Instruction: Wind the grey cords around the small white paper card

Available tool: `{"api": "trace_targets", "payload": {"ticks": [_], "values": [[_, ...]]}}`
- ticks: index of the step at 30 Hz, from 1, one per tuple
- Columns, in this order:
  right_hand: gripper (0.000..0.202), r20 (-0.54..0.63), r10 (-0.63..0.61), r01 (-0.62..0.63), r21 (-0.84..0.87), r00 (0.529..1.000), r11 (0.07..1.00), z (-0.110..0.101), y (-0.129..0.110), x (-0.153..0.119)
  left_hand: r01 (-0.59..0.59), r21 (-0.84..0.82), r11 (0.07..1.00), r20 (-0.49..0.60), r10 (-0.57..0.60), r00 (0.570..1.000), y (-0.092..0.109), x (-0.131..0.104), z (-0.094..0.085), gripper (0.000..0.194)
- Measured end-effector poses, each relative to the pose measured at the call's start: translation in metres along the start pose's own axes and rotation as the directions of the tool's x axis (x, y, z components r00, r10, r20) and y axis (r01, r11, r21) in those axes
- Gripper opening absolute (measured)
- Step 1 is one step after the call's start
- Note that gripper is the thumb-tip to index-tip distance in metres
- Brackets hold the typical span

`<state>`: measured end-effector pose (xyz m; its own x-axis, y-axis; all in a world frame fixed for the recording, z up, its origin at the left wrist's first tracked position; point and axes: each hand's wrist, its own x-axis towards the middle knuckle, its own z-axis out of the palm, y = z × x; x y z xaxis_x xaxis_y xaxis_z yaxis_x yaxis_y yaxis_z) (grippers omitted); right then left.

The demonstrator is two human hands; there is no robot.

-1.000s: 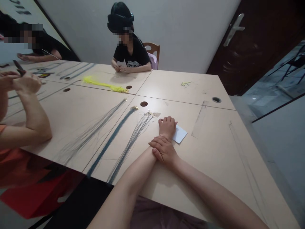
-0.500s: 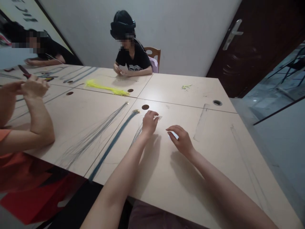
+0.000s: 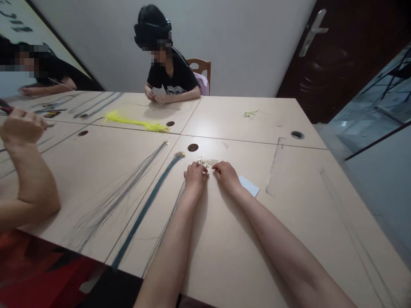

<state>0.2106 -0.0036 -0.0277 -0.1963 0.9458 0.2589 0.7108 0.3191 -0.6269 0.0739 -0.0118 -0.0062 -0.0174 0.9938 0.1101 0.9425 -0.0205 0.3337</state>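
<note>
My left hand (image 3: 196,176) lies low over the table, its fingers curled inward in a pinch. Facing it across a narrow gap, my right hand (image 3: 226,175) has thumb and fingertips drawn together. Whatever sits in either pinch is too small to make out. Just beyond my fingertips is a little pile of gold and silvery bits (image 3: 204,161), partly covered by my left fingers. Thin grey strands (image 3: 176,208) run along my left forearm. A pale blue slip of paper (image 3: 249,185) rests beside my right wrist.
Left of my arm lie a dark teal strand bundle (image 3: 146,205) with gold ends and a looser grey bundle (image 3: 128,184). Farther off is a yellow bundle (image 3: 138,123). A clear ruler-like strip (image 3: 275,167) lies right. A co-worker's arm (image 3: 28,171) reaches in at left; another person (image 3: 173,77) sits opposite.
My right hand has moved left and forward, uncovering the pale blue paper. My left hand has come slightly back from the small pile, and both hands are now closer together.
</note>
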Motion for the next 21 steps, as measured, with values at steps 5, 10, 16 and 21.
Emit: {"api": "trace_targets", "payload": {"ticks": [5,10,16,21], "values": [[0.019,0.033,-0.022,0.022,-0.019,0.999,1.0,0.007,0.005,0.007,-0.01,-0.014,1.0,-0.025,0.009,1.0,-0.004,0.001,0.005,0.004],[0.016,0.075,-0.013,0.022,-0.108,0.997,0.994,0.009,0.005,0.009,0.008,-0.027,1.0,0.02,-0.008,1.0,-0.006,0.004,0.008,0.004],[0.012,0.139,-0.009,0.042,-0.236,0.99,0.971,0.003,-0.002,0.017,-0.006,-0.011,1.0,0.027,0.006,1.0,-0.003,0.006,0.011,0.007],[0.013,0.174,-0.071,0.115,-0.259,0.982,0.959,0.0,-0.001,0.021,-0.022,-0.009,1.0,0.024,0.022,0.999,-0.005,0.006,0.013,0.01]]}}
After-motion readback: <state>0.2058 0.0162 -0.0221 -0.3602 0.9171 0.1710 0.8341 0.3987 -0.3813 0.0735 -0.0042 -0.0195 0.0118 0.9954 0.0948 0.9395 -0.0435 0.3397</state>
